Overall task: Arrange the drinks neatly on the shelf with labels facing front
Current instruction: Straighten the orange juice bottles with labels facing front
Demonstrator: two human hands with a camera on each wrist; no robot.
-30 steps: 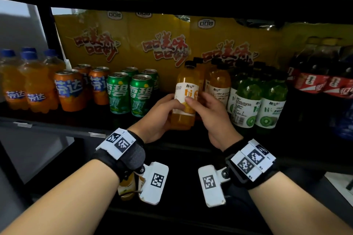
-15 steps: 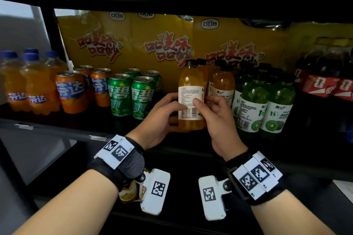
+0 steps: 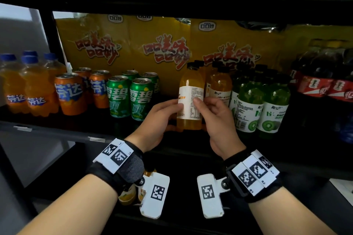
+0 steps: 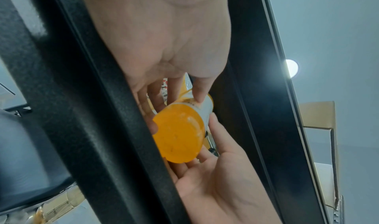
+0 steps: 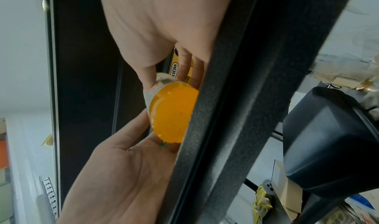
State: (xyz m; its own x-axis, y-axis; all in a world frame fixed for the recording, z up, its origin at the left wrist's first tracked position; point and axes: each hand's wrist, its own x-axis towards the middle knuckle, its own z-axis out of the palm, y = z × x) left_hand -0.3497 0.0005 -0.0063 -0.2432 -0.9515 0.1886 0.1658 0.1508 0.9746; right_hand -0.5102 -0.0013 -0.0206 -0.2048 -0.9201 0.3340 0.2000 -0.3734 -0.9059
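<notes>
You have the orange juice bottle upright between both hands at the front edge of the shelf, its long axis running straight up, black cap on top. Your left hand curls round its left side with the thumb across the white label; your right hand pinches the right side, thumb on the label and fingers behind. From the wrist views the round orange base shows clear of the shelf lip, so the bottle looks lifted a little rather than standing, though the head view is too dark at its foot to be sure.

What matters for your coming move is which way the label points. The face turned toward you is the fine-print side, with only a sliver of the orange front design at its left edge. So the front lies round to the left and away from you, and the bottle likely needs more of a turn about its upright axis.

Both hands are equally near. Its neighbour, the second juice bottle, stands just beside on the right, with the green kiwi bottles beyond it and the green cans to the left.
</notes>
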